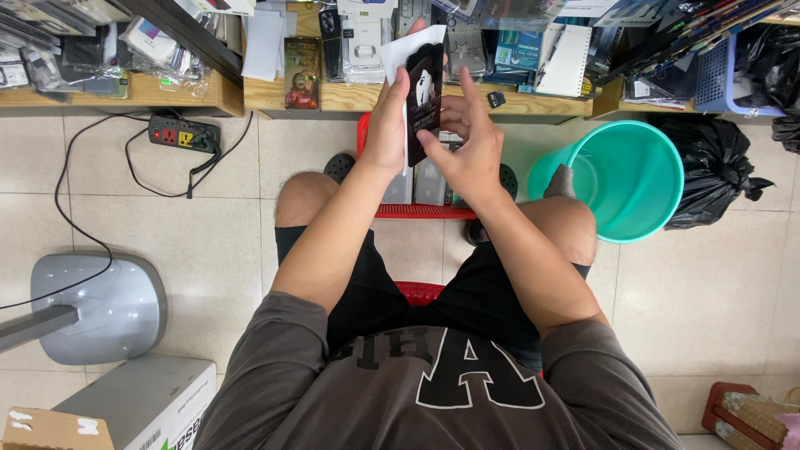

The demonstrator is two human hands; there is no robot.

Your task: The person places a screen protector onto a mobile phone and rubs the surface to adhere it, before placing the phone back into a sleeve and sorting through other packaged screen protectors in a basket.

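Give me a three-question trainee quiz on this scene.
1. True or false: both hands touch the black packet.
2. What stands on the floor to the person's right? A) teal bucket B) red ladder C) white kettle
3. Fill in: the power strip lies on the tiled ____.

Key: 1 true: the left hand grips its edge and the right hand has fingers on its face. 2 A. 3 floor.

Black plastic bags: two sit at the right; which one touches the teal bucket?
The lower black plastic bag on the floor presses against the teal plastic bucket; the other black bag sits up in the blue crate.
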